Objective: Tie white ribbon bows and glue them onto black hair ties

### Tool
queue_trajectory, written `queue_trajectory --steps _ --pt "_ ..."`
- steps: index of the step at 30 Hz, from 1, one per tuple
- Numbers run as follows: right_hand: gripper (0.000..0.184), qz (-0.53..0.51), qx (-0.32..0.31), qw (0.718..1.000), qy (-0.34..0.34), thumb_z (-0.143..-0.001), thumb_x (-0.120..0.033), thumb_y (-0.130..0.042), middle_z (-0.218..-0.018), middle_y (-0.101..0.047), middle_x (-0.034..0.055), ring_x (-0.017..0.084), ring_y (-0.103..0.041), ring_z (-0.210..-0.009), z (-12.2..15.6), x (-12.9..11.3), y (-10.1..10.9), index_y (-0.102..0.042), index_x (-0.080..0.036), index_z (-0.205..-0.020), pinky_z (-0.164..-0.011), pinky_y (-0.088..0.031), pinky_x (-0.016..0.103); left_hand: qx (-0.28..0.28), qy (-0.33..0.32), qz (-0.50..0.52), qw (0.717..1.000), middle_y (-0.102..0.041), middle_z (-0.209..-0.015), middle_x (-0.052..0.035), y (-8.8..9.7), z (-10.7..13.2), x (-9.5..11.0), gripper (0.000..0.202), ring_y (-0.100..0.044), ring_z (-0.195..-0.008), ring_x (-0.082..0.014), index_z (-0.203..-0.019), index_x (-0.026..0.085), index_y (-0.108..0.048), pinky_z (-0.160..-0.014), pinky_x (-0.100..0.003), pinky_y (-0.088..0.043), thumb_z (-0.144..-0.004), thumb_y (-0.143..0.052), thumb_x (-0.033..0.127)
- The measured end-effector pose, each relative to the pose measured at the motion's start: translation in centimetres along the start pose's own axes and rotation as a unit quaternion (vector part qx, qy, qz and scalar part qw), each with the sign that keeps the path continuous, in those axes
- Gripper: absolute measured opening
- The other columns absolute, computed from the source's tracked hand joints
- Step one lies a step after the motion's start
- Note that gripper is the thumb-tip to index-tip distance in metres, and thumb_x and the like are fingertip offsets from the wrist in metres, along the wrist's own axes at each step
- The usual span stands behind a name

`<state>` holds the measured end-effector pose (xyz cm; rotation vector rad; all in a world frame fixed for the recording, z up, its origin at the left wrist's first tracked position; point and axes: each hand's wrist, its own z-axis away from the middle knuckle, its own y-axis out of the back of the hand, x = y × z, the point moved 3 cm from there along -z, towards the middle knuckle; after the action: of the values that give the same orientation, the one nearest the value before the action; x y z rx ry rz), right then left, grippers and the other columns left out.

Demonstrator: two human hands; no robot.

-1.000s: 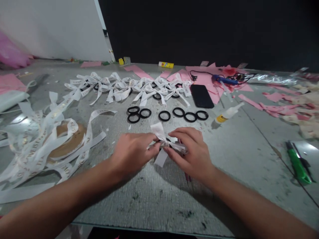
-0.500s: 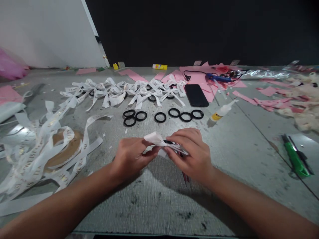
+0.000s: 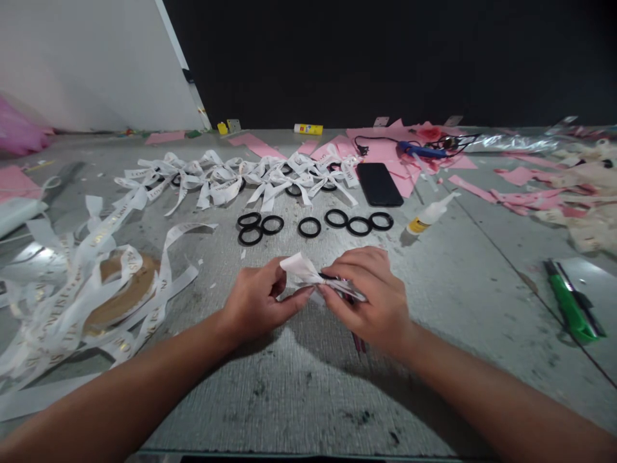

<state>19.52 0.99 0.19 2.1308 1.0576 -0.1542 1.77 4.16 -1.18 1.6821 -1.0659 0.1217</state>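
Note:
My right hand (image 3: 369,296) pinches a folded white ribbon bow (image 3: 301,267) at its middle, thumb below and fingers above. A dark edge, perhaps of a black ring, shows at the pinch, mostly hidden by the fingers. My left hand (image 3: 263,292) is beside the bow's left loop, thumb stretched toward the knot and fingers curled apart from it; whether the thumb touches the ribbon is unclear. Thin dark red pieces (image 3: 358,343) show on the table beneath my right hand. Several loose black rings (image 3: 309,227) lie just beyond my hands.
Finished white bows (image 3: 226,177) lie in a row behind the rings. Loose printed ribbon surrounds a cardboard roll (image 3: 144,289) at left. A phone (image 3: 379,184), a glue bottle (image 3: 429,215), pink scraps (image 3: 523,199) and a green cutter (image 3: 571,305) are to the right.
My left fingers have drawn back from the bow's loop, leaving a gap between thumb and forefinger. My right hand keeps its pinch on the bow, almost still.

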Motion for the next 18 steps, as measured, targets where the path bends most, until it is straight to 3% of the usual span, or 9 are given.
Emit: queue_trajectory --steps 4,9,13,16,18 --pt "0.013 0.011 -0.002 1.000 0.019 -0.079 -0.019 -0.070 -0.083 -0.069 0.0039 0.021 -0.062 -0.081 0.04 -0.08 0.00 -0.063 -0.019 -0.091 -0.079 -0.045 0.043 -0.028 -0.028 0.010 0.999 -0.043 -0.047 0.0085 -0.20 -0.16 -0.18 0.023 -0.034 -0.039 -0.0052 -0.072 0.016 -0.058 -0.042 -0.020 -0.027 -0.083 -0.061 0.035" --pt "0.014 0.018 0.009 0.999 0.031 -0.079 -0.018 -0.071 -0.082 -0.070 0.0033 0.021 -0.063 -0.080 -0.01 -0.05 -0.08 -0.063 -0.020 -0.091 -0.079 -0.045 0.043 0.035 -0.113 0.006 0.993 -0.045 -0.047 0.0070 -0.14 -0.06 -0.07 0.028 -0.036 -0.040 -0.0056 -0.063 0.017 -0.052 -0.042 -0.021 -0.026 -0.085 -0.062 0.031" --pt "0.013 0.016 0.009 0.999 0.032 -0.079 -0.018 -0.070 -0.081 -0.070 0.0034 0.021 -0.063 -0.079 -0.06 -0.11 -0.09 -0.064 -0.020 -0.090 -0.079 -0.045 0.043 0.046 -0.127 0.013 0.991 -0.045 -0.048 0.0075 -0.18 0.04 -0.09 0.026 -0.038 -0.041 -0.0061 -0.064 0.018 -0.050 -0.043 -0.021 -0.027 -0.083 -0.065 0.027" --pt "0.009 0.000 0.001 1.000 0.001 -0.079 -0.019 -0.069 -0.081 -0.069 0.0041 0.021 -0.063 -0.081 -0.10 -0.16 -0.07 -0.065 -0.019 -0.088 -0.079 -0.046 0.042 0.023 -0.104 0.018 0.994 -0.043 -0.048 0.0081 -0.16 -0.01 -0.18 0.020 -0.038 -0.041 -0.0065 -0.069 0.017 -0.054 -0.042 -0.021 -0.028 -0.083 -0.063 0.029" --pt "0.007 -0.032 -0.005 0.998 -0.061 -0.080 -0.020 -0.068 -0.082 -0.069 0.0038 0.021 -0.064 -0.081 -0.09 0.12 -0.05 -0.066 -0.019 -0.087 -0.077 -0.048 0.040 0.006 -0.097 0.035 0.995 -0.043 -0.050 0.0088 -0.06 -0.04 -0.20 0.014 -0.037 -0.041 -0.0064 -0.085 0.016 -0.060 -0.042 -0.020 -0.029 -0.085 -0.061 0.031"
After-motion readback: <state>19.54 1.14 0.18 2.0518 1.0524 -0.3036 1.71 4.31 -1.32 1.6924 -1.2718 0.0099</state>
